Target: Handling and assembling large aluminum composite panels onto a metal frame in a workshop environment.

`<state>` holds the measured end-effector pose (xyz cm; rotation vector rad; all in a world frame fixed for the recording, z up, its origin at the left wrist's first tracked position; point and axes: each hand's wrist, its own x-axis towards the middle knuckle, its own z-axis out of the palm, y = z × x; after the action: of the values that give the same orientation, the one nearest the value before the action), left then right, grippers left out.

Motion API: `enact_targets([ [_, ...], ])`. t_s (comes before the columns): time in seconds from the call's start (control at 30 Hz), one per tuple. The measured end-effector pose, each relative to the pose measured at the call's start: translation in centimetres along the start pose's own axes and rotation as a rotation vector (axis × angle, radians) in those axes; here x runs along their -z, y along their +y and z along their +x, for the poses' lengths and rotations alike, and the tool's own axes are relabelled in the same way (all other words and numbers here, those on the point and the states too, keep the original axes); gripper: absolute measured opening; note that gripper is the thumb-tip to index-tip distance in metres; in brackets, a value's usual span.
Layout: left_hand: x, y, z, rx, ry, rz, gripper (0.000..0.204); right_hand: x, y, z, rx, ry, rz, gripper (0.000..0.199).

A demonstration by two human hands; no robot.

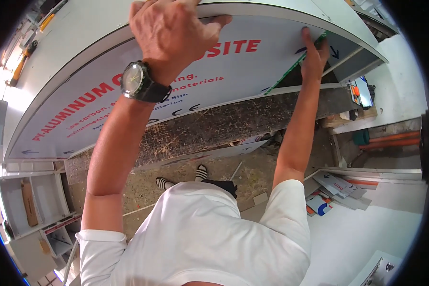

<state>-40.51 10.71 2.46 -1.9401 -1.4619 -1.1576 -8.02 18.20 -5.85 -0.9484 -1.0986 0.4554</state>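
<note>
A large grey-white composite panel [267,62] with red and blue print stands upright before me, under the long edge of a white cabinet top [95,35]. My left hand [169,35], with a black watch at its wrist, bends its fingers over that edge; its thumb stretches along the underside by the panel. At the panel's right end runs a jagged green edge [291,71]. My right hand [313,59] is closed around this edge, one digit on the printed face and the others on the far side, partly hidden. Right of the edge, a dark gap shows the cabinet's inside.
Below the panel runs a worn dark bench board [195,128]. Yellow-handled tools [24,62] lie on the white top at left. A phone-like object [362,91] rests at right, near orange pipes [391,139]. Panel offcuts [338,188] lie lower right; white shelving [33,200] stands left.
</note>
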Motion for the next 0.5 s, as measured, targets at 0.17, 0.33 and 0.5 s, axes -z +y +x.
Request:
enact_targets([
  [0.17,-0.2,0.0,-0.2,-0.017,0.07,0.011,0.043,-0.7,-0.4,0.3,-0.036,0.003,0.064,0.061],
  [0.33,-0.3,0.5,-0.4,-0.013,0.093,0.16,0.061,0.0,0.2,1.2,-0.011,-0.017,0.109,0.061],
  [0.5,-0.2,0.1,-0.4,-0.038,0.115,0.15,0.059,0.0,0.6,1.5,-0.087,-0.044,0.182,0.059],
])
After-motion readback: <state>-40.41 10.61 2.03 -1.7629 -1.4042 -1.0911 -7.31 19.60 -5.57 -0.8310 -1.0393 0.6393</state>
